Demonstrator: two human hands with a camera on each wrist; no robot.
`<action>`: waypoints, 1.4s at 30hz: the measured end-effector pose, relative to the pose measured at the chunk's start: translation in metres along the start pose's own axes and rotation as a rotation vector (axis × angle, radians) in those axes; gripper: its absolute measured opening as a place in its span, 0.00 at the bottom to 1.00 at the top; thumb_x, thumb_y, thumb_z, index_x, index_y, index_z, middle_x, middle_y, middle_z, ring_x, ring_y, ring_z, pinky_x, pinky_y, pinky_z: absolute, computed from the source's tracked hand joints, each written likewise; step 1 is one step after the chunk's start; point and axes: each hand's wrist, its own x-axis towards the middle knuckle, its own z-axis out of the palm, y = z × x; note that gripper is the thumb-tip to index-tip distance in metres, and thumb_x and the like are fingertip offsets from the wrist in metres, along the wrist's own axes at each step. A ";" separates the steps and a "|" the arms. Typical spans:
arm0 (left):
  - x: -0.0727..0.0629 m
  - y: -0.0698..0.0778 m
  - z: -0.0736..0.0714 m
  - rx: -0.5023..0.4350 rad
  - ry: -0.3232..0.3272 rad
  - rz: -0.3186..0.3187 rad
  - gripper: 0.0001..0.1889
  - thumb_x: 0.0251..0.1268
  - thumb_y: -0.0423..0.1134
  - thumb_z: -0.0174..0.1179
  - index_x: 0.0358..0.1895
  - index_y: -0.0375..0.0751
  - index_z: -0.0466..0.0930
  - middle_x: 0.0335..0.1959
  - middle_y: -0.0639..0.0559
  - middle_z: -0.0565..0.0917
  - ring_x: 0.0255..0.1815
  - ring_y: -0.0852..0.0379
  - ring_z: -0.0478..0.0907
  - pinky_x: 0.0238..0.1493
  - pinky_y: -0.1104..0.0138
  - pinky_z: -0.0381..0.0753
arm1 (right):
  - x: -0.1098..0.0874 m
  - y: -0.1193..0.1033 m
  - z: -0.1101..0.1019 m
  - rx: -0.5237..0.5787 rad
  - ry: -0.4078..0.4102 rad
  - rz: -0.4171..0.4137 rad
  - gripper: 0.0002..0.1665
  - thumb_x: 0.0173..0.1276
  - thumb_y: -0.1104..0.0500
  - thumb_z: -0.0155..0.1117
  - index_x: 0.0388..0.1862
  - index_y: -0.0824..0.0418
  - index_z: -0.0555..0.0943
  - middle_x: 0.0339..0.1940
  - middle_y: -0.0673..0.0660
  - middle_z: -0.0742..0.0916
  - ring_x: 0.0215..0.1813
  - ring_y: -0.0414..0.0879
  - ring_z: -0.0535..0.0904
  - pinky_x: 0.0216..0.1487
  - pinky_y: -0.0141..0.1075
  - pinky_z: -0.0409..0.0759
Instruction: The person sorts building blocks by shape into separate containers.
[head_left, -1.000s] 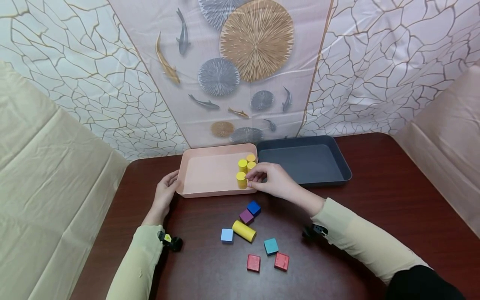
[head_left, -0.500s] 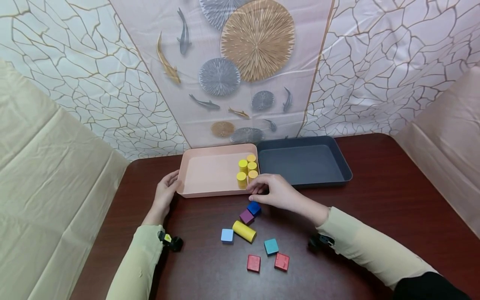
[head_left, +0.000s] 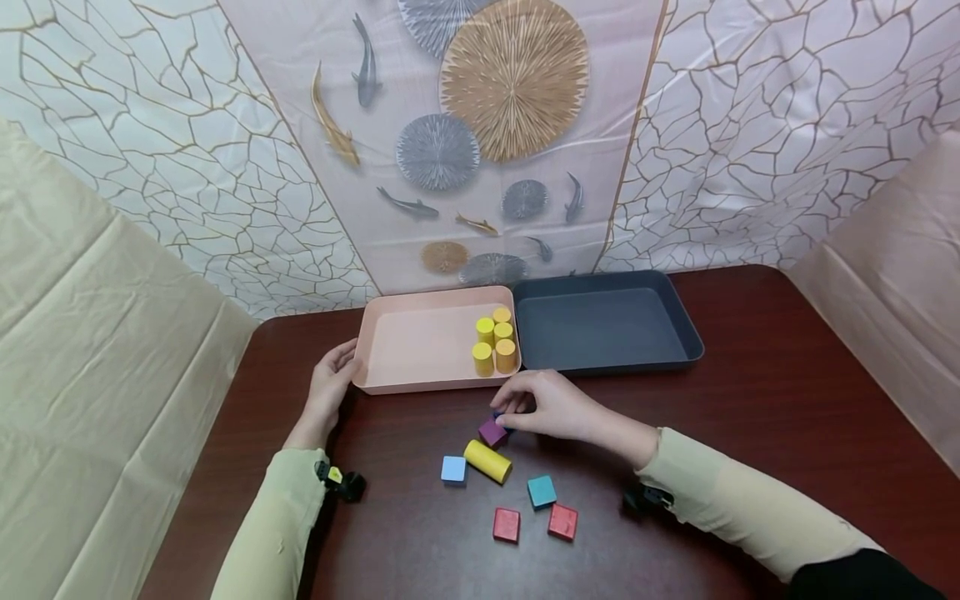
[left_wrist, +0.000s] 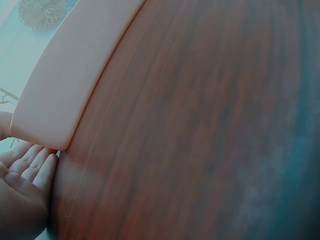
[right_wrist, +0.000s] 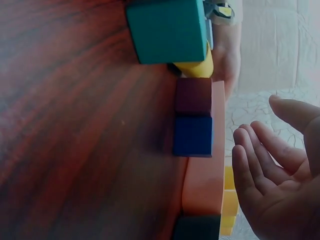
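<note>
Resting left hand (head_left: 330, 383) unclenched against left edge of pink tray (head_left: 416, 342), hovering empty right hand (head_left: 543, 404) over blue cube (right_wrist: 193, 136) off the near right corner, likely lining up a pickup, next needing a pinch

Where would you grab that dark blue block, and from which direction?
Probably from above, pinching the dark blue block across the parallel flat sides that don't meet the purple block: in the right wrist view no gap shows between the two, so it looks cramped there.
</note>
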 end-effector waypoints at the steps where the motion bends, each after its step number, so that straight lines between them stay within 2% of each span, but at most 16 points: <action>1: 0.000 0.000 0.000 0.002 0.000 -0.003 0.28 0.86 0.37 0.48 0.83 0.34 0.60 0.82 0.33 0.66 0.81 0.42 0.66 0.54 0.86 0.72 | -0.001 0.000 0.001 -0.001 -0.006 0.001 0.09 0.69 0.58 0.77 0.46 0.59 0.91 0.42 0.51 0.92 0.40 0.33 0.84 0.47 0.42 0.90; 7: 0.000 0.000 0.000 0.011 -0.007 -0.008 0.28 0.87 0.37 0.47 0.83 0.35 0.59 0.82 0.34 0.66 0.81 0.43 0.66 0.55 0.86 0.71 | -0.004 0.001 0.008 -0.002 -0.047 0.002 0.07 0.69 0.57 0.77 0.44 0.56 0.91 0.40 0.49 0.91 0.37 0.31 0.83 0.45 0.37 0.90; 15: -0.002 0.001 0.000 0.010 -0.007 0.003 0.28 0.87 0.37 0.47 0.83 0.34 0.59 0.82 0.33 0.66 0.81 0.41 0.67 0.53 0.86 0.73 | -0.009 0.001 0.015 -0.016 -0.087 -0.024 0.07 0.70 0.56 0.77 0.44 0.57 0.91 0.40 0.50 0.91 0.38 0.32 0.85 0.45 0.35 0.89; 22: -0.002 0.000 0.001 0.005 -0.002 0.010 0.28 0.87 0.37 0.47 0.83 0.33 0.59 0.81 0.32 0.66 0.81 0.40 0.66 0.54 0.86 0.73 | -0.015 -0.001 0.017 -0.008 -0.099 0.009 0.07 0.69 0.55 0.77 0.42 0.56 0.91 0.38 0.49 0.90 0.37 0.31 0.84 0.44 0.37 0.89; 30: 0.000 -0.001 0.001 0.012 0.002 -0.002 0.28 0.87 0.37 0.48 0.83 0.34 0.60 0.81 0.33 0.67 0.80 0.42 0.67 0.55 0.85 0.72 | -0.016 0.003 0.020 -0.010 -0.119 0.044 0.08 0.68 0.53 0.78 0.40 0.56 0.91 0.37 0.49 0.90 0.35 0.30 0.82 0.40 0.26 0.84; 37: -0.001 -0.001 0.000 0.013 0.000 -0.001 0.27 0.87 0.37 0.46 0.83 0.34 0.60 0.81 0.34 0.67 0.79 0.43 0.68 0.54 0.86 0.72 | -0.019 0.002 0.025 -0.027 -0.135 0.059 0.07 0.68 0.51 0.79 0.37 0.54 0.93 0.32 0.43 0.90 0.32 0.28 0.80 0.38 0.25 0.83; 42: 0.000 0.000 0.001 0.004 0.006 -0.002 0.28 0.87 0.36 0.47 0.83 0.34 0.60 0.81 0.33 0.67 0.80 0.43 0.67 0.55 0.85 0.72 | -0.020 0.002 0.028 -0.011 -0.138 0.075 0.10 0.66 0.51 0.80 0.38 0.56 0.93 0.31 0.44 0.91 0.31 0.28 0.81 0.37 0.25 0.83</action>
